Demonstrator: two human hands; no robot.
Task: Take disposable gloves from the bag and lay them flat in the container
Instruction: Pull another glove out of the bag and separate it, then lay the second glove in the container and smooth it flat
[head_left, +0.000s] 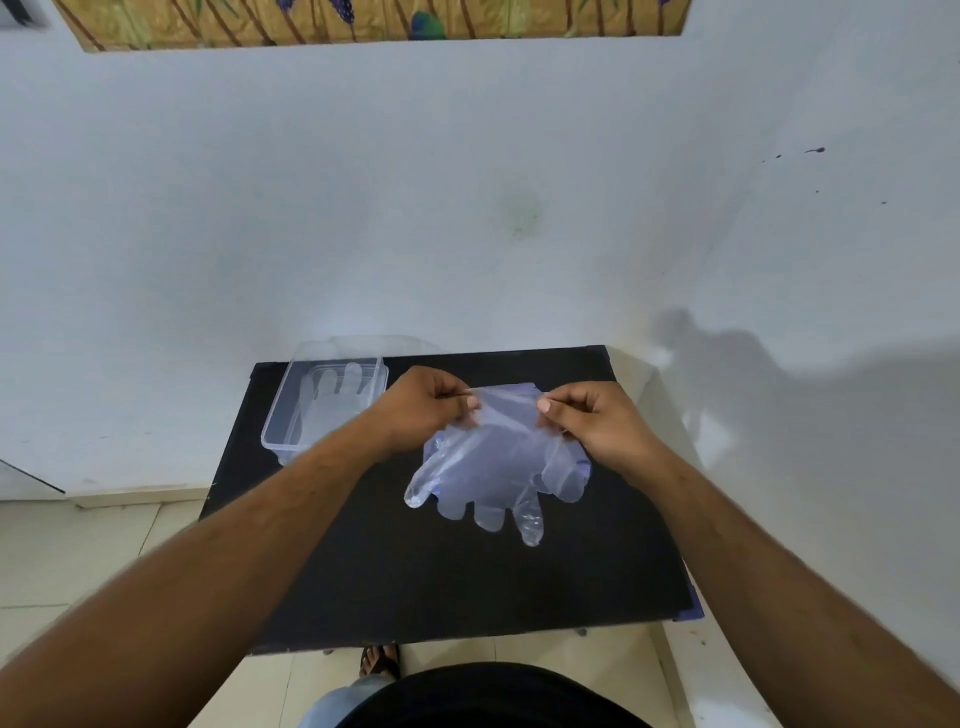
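Note:
A clear disposable glove (488, 467) hangs over the black table (457, 582), cuff up and fingers pointing toward me. My left hand (423, 410) pinches the cuff's left corner and my right hand (597, 421) pinches its right corner. Behind the glove a further sheet of clear plastic (566, 475) shows at the right; I cannot tell whether it is the bag or more gloves. A clear plastic container (278, 421) stands at the table's far left corner with at least one glove (337, 400) lying flat in it, fingers toward the wall.
The table stands against a pale wall (467, 208). A clear lid (363, 345) leans behind the container. Tiled floor (78, 551) lies to the left, and my sandalled foot (382, 660) shows below the table's near edge.

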